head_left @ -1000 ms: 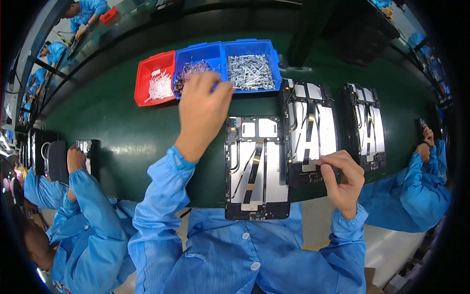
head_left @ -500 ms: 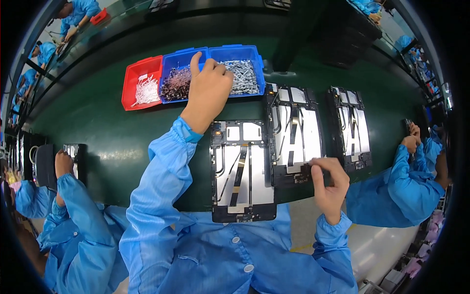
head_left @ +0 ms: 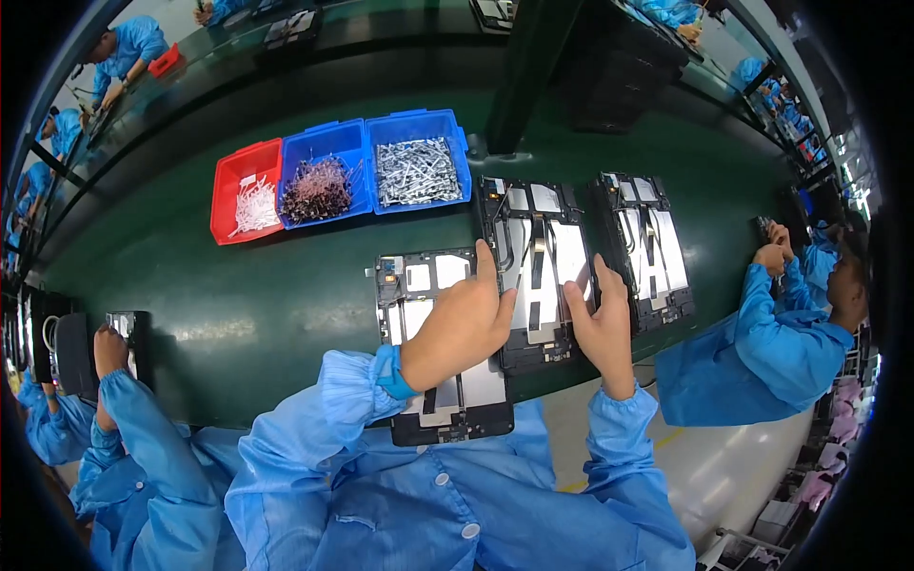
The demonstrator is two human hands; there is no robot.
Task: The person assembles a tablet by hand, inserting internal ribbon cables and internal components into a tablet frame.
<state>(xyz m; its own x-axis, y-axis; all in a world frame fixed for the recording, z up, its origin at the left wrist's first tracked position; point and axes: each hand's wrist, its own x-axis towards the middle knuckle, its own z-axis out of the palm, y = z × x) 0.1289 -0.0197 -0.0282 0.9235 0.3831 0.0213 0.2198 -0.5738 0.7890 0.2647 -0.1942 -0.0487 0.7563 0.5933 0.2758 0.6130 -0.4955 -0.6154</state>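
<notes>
One flat opened device (head_left: 484, 388), black-framed with silver plates, lies nearest, its lower end jutting past the near edge of the green table (head_left: 238, 314). Over its upper right part reaches the left hand (head_left: 462, 324), index finger and thumb spread apart, the other fingers curled under; both tips are at the left side of a second device (head_left: 533, 276), which lies just beyond and to the right. The right hand (head_left: 602, 324) is spread too, its thumb over that device's right margin and its fingers along the right side; how firmly either hand touches, I cannot tell. A third device (head_left: 652, 247) lies just beside it, toward the table's right end.

Along the near edge, well to the left, a co-worker's hand (head_left: 110, 350) is at a dark device (head_left: 141, 333). Farther back, left of the middle, three bins stand side by side: a red bin (head_left: 223, 205) with white pieces, a blue bin (head_left: 324, 143) with pinkish-brown pieces, and another blue bin (head_left: 411, 127) with silvery pieces. Beyond them rises a dark post (head_left: 528, 86).
</notes>
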